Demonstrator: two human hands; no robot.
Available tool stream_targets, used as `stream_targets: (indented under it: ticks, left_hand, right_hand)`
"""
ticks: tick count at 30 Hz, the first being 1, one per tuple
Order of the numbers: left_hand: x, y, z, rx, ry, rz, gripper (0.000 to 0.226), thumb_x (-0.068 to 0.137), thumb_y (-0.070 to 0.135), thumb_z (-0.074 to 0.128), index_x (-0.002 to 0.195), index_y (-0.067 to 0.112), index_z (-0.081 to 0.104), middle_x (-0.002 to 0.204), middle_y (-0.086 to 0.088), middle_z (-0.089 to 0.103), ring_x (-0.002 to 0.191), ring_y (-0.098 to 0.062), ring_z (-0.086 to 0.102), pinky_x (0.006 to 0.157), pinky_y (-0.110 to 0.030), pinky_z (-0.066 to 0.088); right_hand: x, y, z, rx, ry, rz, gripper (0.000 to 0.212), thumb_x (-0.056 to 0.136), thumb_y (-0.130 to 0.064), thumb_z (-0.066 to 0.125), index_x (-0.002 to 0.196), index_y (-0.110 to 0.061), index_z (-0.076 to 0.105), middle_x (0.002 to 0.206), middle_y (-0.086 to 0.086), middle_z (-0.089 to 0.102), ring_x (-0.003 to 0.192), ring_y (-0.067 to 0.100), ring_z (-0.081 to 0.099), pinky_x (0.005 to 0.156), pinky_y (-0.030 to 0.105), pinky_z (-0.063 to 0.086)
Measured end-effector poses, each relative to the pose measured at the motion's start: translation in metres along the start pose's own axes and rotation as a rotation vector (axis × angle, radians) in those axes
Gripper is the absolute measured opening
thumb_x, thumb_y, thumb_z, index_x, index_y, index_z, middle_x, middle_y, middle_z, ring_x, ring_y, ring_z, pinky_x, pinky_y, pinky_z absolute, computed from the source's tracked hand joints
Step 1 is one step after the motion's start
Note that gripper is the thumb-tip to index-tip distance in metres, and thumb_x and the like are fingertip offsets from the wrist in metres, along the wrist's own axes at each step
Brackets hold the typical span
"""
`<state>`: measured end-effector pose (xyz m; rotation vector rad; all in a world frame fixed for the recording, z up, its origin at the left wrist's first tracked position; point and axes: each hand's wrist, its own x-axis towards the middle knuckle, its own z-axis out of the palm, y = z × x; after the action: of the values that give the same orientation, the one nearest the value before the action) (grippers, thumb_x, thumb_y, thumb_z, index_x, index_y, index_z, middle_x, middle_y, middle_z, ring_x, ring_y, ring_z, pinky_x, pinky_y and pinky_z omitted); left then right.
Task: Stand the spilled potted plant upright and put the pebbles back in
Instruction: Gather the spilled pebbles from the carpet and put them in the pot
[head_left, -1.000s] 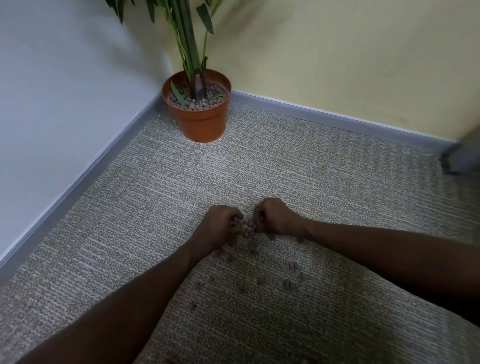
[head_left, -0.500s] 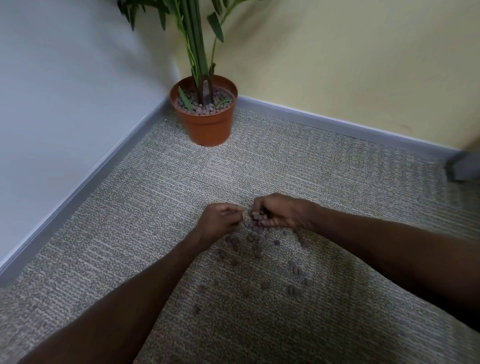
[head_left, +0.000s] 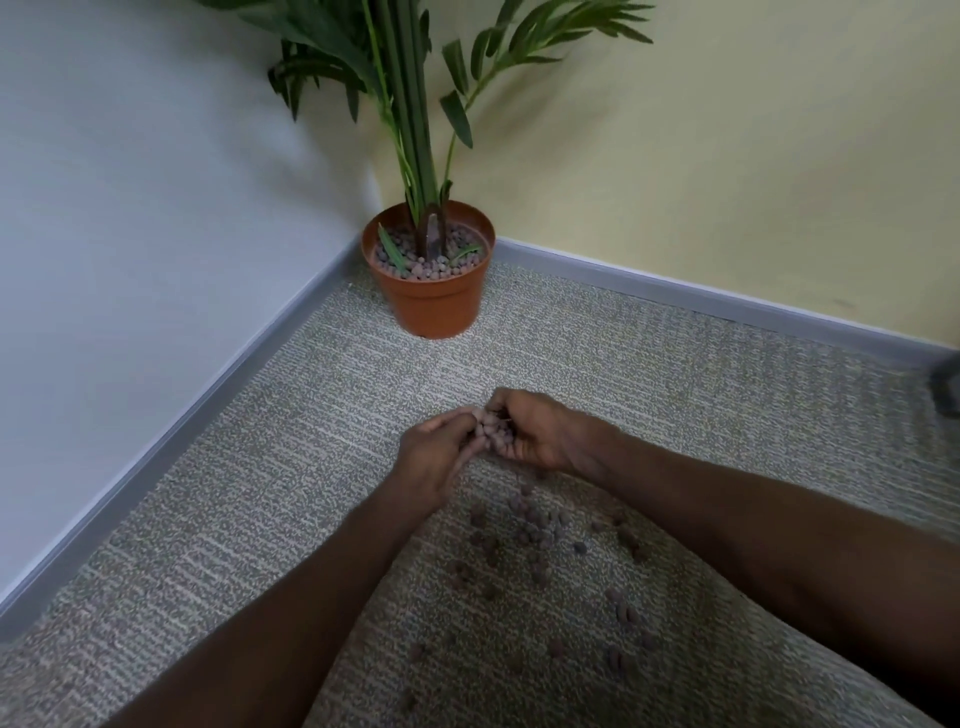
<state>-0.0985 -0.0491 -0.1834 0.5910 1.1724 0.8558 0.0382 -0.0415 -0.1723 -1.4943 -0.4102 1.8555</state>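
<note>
A terracotta pot (head_left: 434, 304) stands upright in the room's corner, its green plant (head_left: 410, 104) rising out of a layer of brown pebbles. Several loose pebbles (head_left: 540, 530) lie scattered on the carpet below my hands. My right hand (head_left: 535, 436) is cupped palm-up and holds a heap of pebbles above the carpet. My left hand (head_left: 434, 457) is pressed against its near side, fingers curled onto the same heap. Both hands are well in front of the pot, apart from it.
The grey speckled carpet (head_left: 260, 493) meets a grey skirting board (head_left: 208, 395) under a white wall on the left and a yellow wall at the back. A dark object (head_left: 945, 384) sits at the right edge.
My hands have lifted off the carpet with a heap of pebbles between them, leaving scattered ones behind. The view has tilted up, showing more of the plant.
</note>
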Motion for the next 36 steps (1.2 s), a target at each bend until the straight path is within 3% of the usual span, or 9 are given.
stream_targets:
  ticks: [8,14,18,23,26,28,30,32,36]
  left_hand:
    - [0.038,0.140,0.025,-0.087,-0.097,0.025,0.013,0.088,0.006,0.066,0.096,-0.005,0.066,0.087,-0.018,0.074,0.074,-0.016,0.074,0.055,-0.016,0.056]
    - [0.058,0.208,0.055,0.084,0.002,0.237,0.021,0.098,0.008,0.050,0.082,0.008,0.065,0.059,-0.002,0.071,0.063,-0.015,0.070,0.072,-0.029,0.059]
    - [0.069,0.199,0.045,0.054,-0.003,0.243,0.024,0.101,0.015,0.044,0.095,0.003,0.064,0.101,-0.018,0.072,0.098,-0.031,0.070,0.086,-0.043,0.058]
    - [0.076,0.142,0.020,0.072,0.118,0.252,0.013,0.097,0.009,0.050,0.104,0.004,0.060,0.105,-0.017,0.068,0.092,-0.023,0.070,0.075,-0.027,0.060]
    - [0.065,0.106,0.007,0.189,0.139,0.197,0.010,0.093,0.004,0.055,0.085,0.005,0.061,0.090,-0.018,0.067,0.086,-0.027,0.066,0.084,-0.037,0.054]
    - [0.054,0.085,-0.002,0.341,0.058,0.195,0.013,0.089,0.000,0.055,0.078,0.004,0.060,0.081,-0.021,0.062,0.082,-0.030,0.057,0.081,-0.043,0.050]
    - [0.042,0.069,-0.007,0.439,-0.055,0.188,0.013,0.087,-0.004,0.056,0.076,0.002,0.060,0.082,-0.024,0.057,0.080,-0.031,0.052,0.075,-0.042,0.044]
    - [0.034,0.050,-0.008,0.538,-0.139,0.184,0.012,0.085,-0.003,0.060,0.076,0.004,0.062,0.085,-0.024,0.059,0.079,-0.029,0.053,0.073,-0.041,0.044]
    - [0.027,0.001,-0.009,1.056,-0.230,0.488,0.015,0.083,0.012,0.061,0.090,0.008,0.075,0.096,-0.009,0.074,0.085,-0.016,0.065,0.081,-0.024,0.048]
  right_hand:
    - [0.007,-0.126,0.043,0.222,-0.163,-0.224,0.012,0.096,-0.004,0.045,0.102,0.002,0.053,0.072,0.013,0.061,0.057,0.015,0.061,0.057,0.023,0.057]
    - [0.005,-0.190,0.089,0.058,0.038,-0.385,0.028,0.090,0.001,0.036,0.083,-0.002,0.063,0.069,0.010,0.054,0.049,0.013,0.050,0.045,0.026,0.048]
    - [0.009,-0.190,0.083,0.056,0.058,-0.372,0.038,0.083,0.014,0.023,0.082,-0.001,0.059,0.074,0.014,0.054,0.054,0.018,0.050,0.046,0.035,0.053]
    - [-0.002,-0.183,0.073,0.083,0.045,-0.453,0.028,0.083,0.020,0.038,0.080,0.007,0.062,0.092,0.029,0.062,0.089,0.036,0.062,0.095,0.055,0.051]
    - [-0.010,-0.182,0.068,0.048,0.067,-0.483,0.025,0.084,0.018,0.044,0.071,0.003,0.060,0.079,0.019,0.063,0.092,0.028,0.067,0.096,0.046,0.053]
    - [-0.011,-0.178,0.060,0.012,0.081,-0.512,0.023,0.084,0.017,0.048,0.069,0.002,0.058,0.073,0.015,0.060,0.086,0.022,0.067,0.080,0.037,0.057]
    - [-0.010,-0.167,0.046,-0.098,0.123,-0.514,0.021,0.088,0.014,0.045,0.074,0.004,0.057,0.069,0.014,0.057,0.062,0.017,0.058,0.052,0.027,0.050]
    - [-0.004,-0.147,0.023,-0.372,0.218,-0.488,0.017,0.091,0.006,0.049,0.081,0.004,0.062,0.069,0.015,0.061,0.049,0.017,0.056,0.043,0.025,0.048]
    - [0.007,-0.086,-0.035,-1.101,0.265,-0.426,0.020,0.089,-0.004,0.054,0.087,0.010,0.069,0.085,0.026,0.070,0.064,0.027,0.064,0.062,0.038,0.056]
